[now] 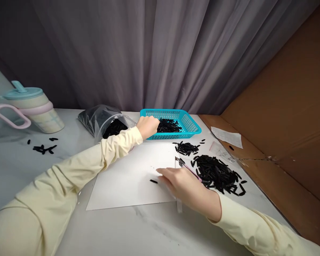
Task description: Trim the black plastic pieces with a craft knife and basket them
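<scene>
My left hand point(148, 127) is closed at the left end of a blue perforated basket point(190, 124), in which many black strips point(169, 125) lie. What its fingers hold, if anything, is hidden. Over the right part of a white sheet point(122, 177) is my right hand point(185, 183), its fingertips pointing left. One small black strip point(154, 181) lies on the sheet just left of those fingertips. Whether the right fingers hold anything does not show. Pink-handled scissors or tweezers point(190, 170) rest just beyond the right hand.
A clear bag point(96, 119) of black pieces lies open left of the basket. Two black piles, one small point(186, 148), one large point(216, 172), are at the right. A tumbler point(42, 110) and loose strips point(44, 149) are at the left. Cardboard point(282, 142) edges the right side.
</scene>
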Motion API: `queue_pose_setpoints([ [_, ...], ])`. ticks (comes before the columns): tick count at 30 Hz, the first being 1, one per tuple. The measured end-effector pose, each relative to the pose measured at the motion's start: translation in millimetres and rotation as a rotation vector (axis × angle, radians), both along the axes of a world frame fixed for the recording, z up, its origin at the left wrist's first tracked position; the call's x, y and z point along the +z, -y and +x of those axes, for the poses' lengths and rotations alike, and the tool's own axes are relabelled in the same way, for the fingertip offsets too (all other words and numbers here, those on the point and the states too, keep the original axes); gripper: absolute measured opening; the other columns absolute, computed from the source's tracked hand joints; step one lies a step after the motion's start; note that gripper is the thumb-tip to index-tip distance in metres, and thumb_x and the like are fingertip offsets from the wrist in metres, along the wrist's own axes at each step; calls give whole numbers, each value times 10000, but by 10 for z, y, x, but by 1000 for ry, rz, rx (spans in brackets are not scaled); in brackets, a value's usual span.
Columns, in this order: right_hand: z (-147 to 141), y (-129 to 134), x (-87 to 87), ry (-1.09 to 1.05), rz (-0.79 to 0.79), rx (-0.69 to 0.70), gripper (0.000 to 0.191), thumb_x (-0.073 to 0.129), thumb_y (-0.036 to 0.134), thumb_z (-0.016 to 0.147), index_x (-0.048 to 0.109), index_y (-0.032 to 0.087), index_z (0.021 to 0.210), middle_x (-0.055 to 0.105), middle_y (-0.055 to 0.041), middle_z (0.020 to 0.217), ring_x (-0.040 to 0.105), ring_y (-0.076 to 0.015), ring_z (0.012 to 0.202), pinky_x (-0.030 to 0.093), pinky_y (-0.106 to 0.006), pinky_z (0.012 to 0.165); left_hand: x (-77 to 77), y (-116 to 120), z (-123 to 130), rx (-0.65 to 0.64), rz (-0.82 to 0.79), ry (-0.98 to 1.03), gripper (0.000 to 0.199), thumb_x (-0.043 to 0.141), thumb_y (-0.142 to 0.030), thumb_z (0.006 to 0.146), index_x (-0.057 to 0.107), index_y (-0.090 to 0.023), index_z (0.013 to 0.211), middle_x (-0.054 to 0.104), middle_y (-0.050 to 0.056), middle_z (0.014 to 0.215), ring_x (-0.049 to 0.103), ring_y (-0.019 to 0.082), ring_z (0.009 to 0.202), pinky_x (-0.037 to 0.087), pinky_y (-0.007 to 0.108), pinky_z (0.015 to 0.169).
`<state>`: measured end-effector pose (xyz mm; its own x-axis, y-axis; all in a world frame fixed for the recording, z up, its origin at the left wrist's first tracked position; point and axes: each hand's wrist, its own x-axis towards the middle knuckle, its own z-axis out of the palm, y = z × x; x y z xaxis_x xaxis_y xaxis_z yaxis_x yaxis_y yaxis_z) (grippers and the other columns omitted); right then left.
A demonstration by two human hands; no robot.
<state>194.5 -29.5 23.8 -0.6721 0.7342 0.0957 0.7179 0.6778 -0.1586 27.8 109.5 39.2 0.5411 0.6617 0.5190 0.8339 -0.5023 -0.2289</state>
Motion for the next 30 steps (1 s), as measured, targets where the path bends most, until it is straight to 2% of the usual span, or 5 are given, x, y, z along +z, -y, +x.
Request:
queue_pose_setpoints([
  [8, -211, 63, -90, 358, 112, 258, 578, 537, -31, 682, 372, 27, 1232, 611, -95, 875, 604, -202, 596, 384, -298, 420, 90, -21, 55, -10, -135, -34, 296, 392, -186, 904, 668, -100, 842, 680, 165, 742, 641, 218, 687, 270, 293, 535],
  [15, -42, 80, 87, -28, -172, 129, 173, 406, 61, 884, 523, 142, 983, 643, -59, 825, 627, -157, 693, 444, -238, 569, 79, -250, 230, -35, -205, 15, 297, 422, -177, 896, 613, -89, 1107, 682, 185, 743, 654, 250, 726, 324, 296, 577],
  [23, 153, 60, -134, -980, -1001, -123, 217, 558, 349, 832, 505, 147, 892, 639, -67, 800, 659, -163, 680, 526, -216, 428, -142, 724, -60, -127, -211, 177, 320, 364, -311, 940, 668, -223, 990, 720, 32, 800, 658, 131, 669, 424, 207, 584],
  [26, 139, 61, -180, -1135, -1115, -137, 264, 634, 356, 777, 495, 144, 848, 663, -71, 792, 669, -163, 644, 538, -217, 421, -351, 1118, -258, -416, -213, 434, 272, 431, -292, 920, 663, -162, 981, 707, 21, 698, 597, 86, 500, 411, 184, 499],
  [30, 100, 91, -214, -1238, -1128, -144, 259, 661, 339, 761, 488, 148, 787, 676, -56, 760, 682, -162, 644, 541, -204, 436, -538, 1375, -358, -518, -247, 487, 239, 474, -236, 905, 620, -123, 1056, 595, -38, 474, 463, 63, 354, 346, 190, 412],
])
